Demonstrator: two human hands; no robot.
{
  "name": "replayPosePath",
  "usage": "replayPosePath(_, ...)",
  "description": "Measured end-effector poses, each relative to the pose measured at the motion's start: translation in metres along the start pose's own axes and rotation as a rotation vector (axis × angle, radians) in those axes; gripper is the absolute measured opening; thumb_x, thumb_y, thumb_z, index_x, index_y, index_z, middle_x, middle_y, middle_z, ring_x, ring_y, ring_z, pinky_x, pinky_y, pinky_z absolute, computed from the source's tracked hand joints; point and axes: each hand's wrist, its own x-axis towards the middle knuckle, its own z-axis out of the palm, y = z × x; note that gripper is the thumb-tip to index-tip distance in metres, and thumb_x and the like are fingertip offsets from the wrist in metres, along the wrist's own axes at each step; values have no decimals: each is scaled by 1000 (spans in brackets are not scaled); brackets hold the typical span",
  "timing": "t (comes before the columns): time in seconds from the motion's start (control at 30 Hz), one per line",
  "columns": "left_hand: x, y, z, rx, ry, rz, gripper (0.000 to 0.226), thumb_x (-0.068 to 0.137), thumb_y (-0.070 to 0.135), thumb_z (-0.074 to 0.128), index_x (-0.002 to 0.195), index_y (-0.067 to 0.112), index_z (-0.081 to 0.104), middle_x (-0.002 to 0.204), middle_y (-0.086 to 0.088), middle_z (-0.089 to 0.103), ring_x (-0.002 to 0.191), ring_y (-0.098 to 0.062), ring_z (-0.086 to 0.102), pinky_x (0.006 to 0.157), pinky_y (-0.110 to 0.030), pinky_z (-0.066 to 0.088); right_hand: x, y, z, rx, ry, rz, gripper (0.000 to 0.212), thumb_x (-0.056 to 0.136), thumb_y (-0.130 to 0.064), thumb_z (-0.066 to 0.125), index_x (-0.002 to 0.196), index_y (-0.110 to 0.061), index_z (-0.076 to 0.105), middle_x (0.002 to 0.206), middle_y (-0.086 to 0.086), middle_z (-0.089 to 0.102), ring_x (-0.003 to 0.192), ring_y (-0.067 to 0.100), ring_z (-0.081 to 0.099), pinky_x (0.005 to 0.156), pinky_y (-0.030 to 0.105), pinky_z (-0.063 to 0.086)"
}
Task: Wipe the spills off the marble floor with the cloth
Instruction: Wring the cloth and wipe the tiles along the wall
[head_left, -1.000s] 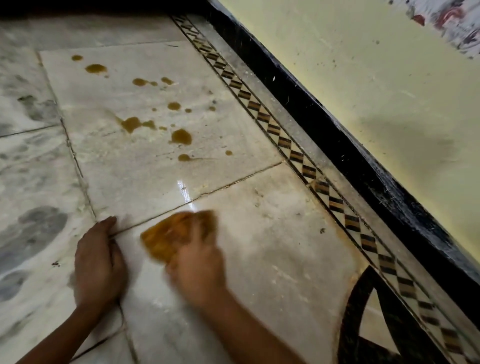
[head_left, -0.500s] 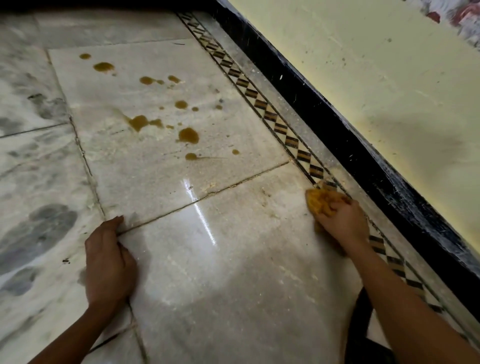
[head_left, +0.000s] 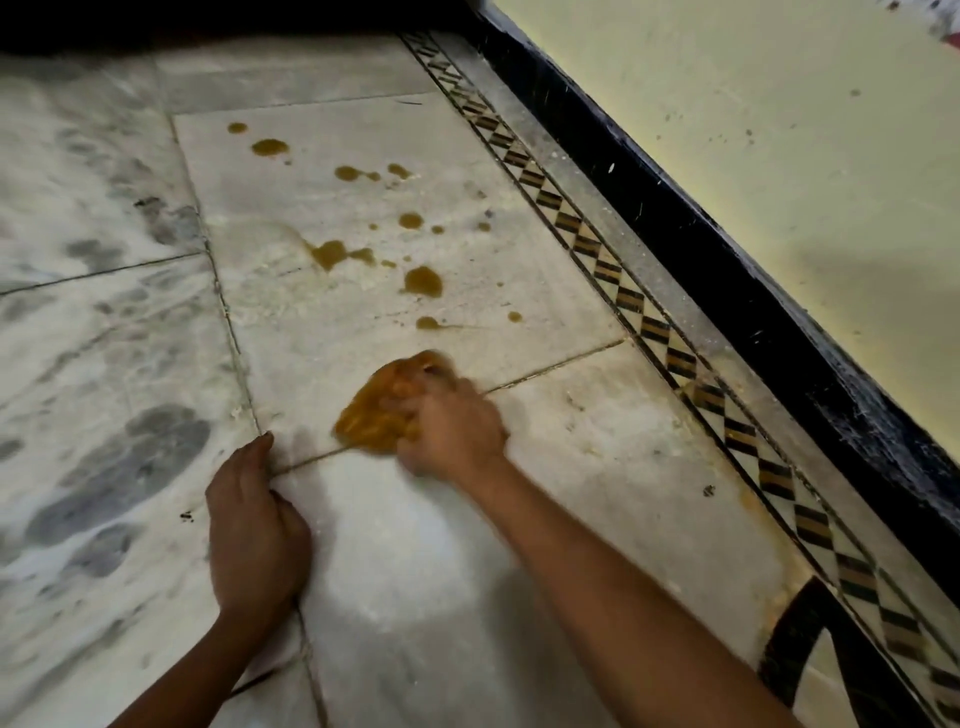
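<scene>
The right hand (head_left: 452, 431) presses a bunched, yellow-stained cloth (head_left: 379, 410) onto the marble floor (head_left: 597, 467), its fingers (head_left: 441, 387) curled closed over the wad, right on the grout joint (head_left: 550, 366) that runs across the slabs. The left hand (head_left: 254, 525) holds nothing; it lies flat on the floor just below the left end of that joint, fingers loosely together, seemingly as a brace. Below the joint the slab looks pale and free of drops, with only a faint yellowish trace by the patterned border (head_left: 670, 353), so that part appears mostly done. Above the joint the brown spills (head_left: 423, 281) sit untouched, a scatter of blots and small drops reaching well away from the cloth. By my judgement the larger share of the wiping is left.
</scene>
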Motion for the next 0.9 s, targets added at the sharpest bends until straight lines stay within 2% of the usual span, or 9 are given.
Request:
replayPosePath(0.13,1,-1,2,33,-7,59,50,75,5,34,120,0,54,125,-21,52,121,-33,38,106,-43,29,5,104,-30,-7,127,369,49,81,-54,61,127,-40,54,142,-5,42,118,29,49,87,38,46)
replayPosePath(0.23,3,-4,5,60,-9,67,44,75,5,36,112,3,60,124,-18,52,121,-33,38,106,-44,29,-14,177,-47,-193,107,598,63,81,-71,42,132,-36,50,142,3,43,125,34,43,96,47,43)
replayPosePath(0.37,5,1,9,72,8,72,45,73,1,39,113,0,59,122,-20,54,120,-33,38,105,-45,29,24,181,-63,-153,56,703,70,84,-71,36,127,-19,55,124,14,58,114,35,53,101,50,40)
replayPosePath(0.43,5,0,9,84,13,70,47,72,0,39,115,0,58,122,-20,54,119,-34,40,105,-45,30,53,146,-55,-192,14,639,68,87,-65,41,132,-16,49,134,15,49,123,36,45,104,53,35)
replayPosePath(0.57,7,2,10,48,38,63,52,74,1,38,124,0,52,127,-20,52,122,-32,40,106,-41,28,86,27,-25,-190,-19,248,57,86,-48,54,135,-21,46,146,9,36,131,34,34,107,54,27)
replayPosePath(0.63,9,3,9,13,48,25,56,77,4,36,132,1,43,134,-20,45,129,-31,34,109,-39,25,74,-32,-7,-136,-43,107,55,84,-37,59,136,-24,46,150,4,31,133,36,28,107,54,25)
replayPosePath(0.7,10,1,5,-25,65,3,60,78,6,36,138,0,34,140,-22,38,132,-31,29,111,-37,22,35,-64,15,-88,2,-45,52,82,-36,59,133,-32,49,153,-3,27,133,37,23,99,53,29)
replayPosePath(0.8,8,-1,0,-59,86,2,64,76,4,39,139,-2,30,139,-25,37,130,-34,29,110,-30,19,-45,-35,32,-46,44,-182,51,69,-44,56,119,-42,59,144,-10,44,127,30,37,84,46,42)
replayPosePath(0.9,7,1,1,-74,74,20,62,78,0,41,139,-1,30,139,-24,38,129,-33,31,109,-30,20,-112,43,22,-41,135,-29,53,61,-47,50,113,-44,64,132,-10,57,113,29,53,78,43,51)
